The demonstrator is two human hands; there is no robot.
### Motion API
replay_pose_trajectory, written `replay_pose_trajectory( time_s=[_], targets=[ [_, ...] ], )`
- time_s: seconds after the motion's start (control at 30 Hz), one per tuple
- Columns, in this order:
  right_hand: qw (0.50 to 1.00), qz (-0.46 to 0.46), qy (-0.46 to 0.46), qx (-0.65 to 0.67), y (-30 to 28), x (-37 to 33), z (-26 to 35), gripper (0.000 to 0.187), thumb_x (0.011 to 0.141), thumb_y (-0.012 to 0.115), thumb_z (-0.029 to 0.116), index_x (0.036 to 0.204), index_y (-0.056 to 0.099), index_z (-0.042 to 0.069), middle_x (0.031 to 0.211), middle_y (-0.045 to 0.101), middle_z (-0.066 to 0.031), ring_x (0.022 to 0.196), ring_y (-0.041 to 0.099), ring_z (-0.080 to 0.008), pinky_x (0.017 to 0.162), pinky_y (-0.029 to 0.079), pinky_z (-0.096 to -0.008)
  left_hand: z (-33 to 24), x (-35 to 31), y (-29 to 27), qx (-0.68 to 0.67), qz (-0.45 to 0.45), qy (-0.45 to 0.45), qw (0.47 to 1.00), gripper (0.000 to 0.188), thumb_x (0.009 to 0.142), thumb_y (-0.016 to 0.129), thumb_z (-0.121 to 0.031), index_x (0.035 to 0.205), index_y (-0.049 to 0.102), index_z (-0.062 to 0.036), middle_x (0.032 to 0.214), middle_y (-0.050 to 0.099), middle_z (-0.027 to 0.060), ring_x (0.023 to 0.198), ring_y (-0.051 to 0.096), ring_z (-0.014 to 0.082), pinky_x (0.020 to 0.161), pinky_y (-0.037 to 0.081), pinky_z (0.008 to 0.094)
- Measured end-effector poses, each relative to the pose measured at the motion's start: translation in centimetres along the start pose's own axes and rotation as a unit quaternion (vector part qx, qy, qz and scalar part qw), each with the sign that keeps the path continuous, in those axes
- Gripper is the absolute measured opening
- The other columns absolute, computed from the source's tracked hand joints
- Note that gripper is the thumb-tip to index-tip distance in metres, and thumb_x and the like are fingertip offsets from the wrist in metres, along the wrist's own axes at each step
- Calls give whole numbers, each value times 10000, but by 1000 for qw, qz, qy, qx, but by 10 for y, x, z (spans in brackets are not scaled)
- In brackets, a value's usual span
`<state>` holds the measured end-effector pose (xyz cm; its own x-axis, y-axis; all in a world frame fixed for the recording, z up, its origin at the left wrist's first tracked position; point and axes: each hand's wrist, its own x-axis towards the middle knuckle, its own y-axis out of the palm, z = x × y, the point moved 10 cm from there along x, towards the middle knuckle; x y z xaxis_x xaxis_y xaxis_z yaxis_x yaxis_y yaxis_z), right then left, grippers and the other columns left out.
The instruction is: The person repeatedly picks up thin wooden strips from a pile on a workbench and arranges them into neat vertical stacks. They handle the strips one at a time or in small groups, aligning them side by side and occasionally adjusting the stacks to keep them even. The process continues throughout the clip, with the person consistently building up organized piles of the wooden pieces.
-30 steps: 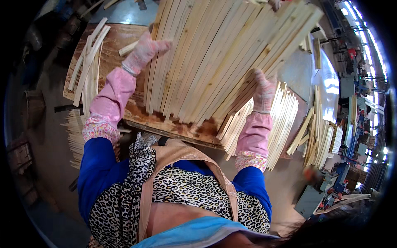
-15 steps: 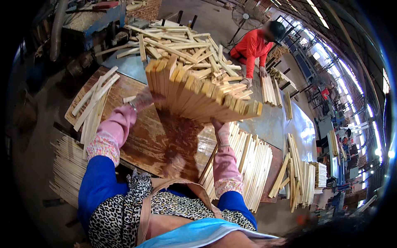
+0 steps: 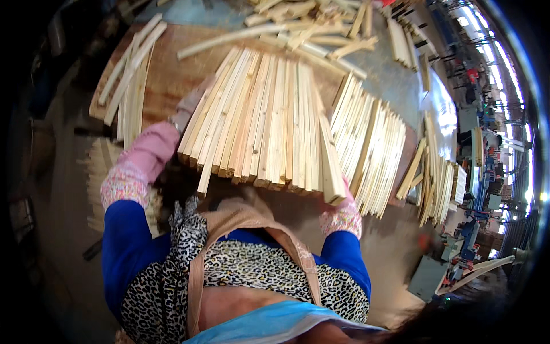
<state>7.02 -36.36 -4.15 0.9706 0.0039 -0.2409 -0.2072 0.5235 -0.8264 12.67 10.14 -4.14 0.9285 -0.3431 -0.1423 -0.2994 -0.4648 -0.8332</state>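
bundle of wooden strips (image 3: 260,126) gathered side by side near center, near ends uneven. left hand (image 3: 193,106) at its left edge, right hand hidden behind right edge; can't tell either grip. right-hand row (image 3: 375,146) lined up; far jumble (image 3: 312,24) unsorted.

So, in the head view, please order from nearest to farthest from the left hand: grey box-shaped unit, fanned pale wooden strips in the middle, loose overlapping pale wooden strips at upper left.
1. Fanned pale wooden strips: beside the left hand, on its right.
2. Loose overlapping pale wooden strips: apart, on its left.
3. Grey box-shaped unit: far, at lower right.
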Motion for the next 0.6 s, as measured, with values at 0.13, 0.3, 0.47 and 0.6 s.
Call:
replay_pose_trajectory(
  time_s=[0.13,0.3,0.47,0.6],
  targets=[
    [956,-20,-117,-270,11,-27,24,417,1012,619,270,1368,610,52,1232,723,-216,1123,695,-364,946,556,-463,-3,-26,40,64,-40,114,991,536,1081,456,-338,1504,490,-11,1451,610,194,1260,644,265,1032,517,384],
    [962,12,-51,-267,7,-20,15,406,1038,550,283,1382,614,78,1231,720,-240,1157,684,-405,969,542,-485,-14,-45,42,-5,6,-86,996,605,1021,451,-86,1607,333,6,1502,541,268,1303,602,410,1073,506,402],
    [990,16,138,-13,21,-10,-23,467,975,534,229,1404,608,62,1237,718,-229,1151,688,-380,973,532,-441,-18,-61,71,-373,-151,-202,893,672,971,678,-273,1574,454,-81,1642,404,209,1561,310,327,1284,226,380],
    [990,29,137,-32,5,14,-19,474,965,533,235,1400,618,69,1256,718,-227,1203,674,-395,1036,526,-447,-19,-19,83,-205,-143,-188,950,688,932,729,-301,1541,504,-75,1636,414,202,1550,335,321,1268,267,379]
  ],
)
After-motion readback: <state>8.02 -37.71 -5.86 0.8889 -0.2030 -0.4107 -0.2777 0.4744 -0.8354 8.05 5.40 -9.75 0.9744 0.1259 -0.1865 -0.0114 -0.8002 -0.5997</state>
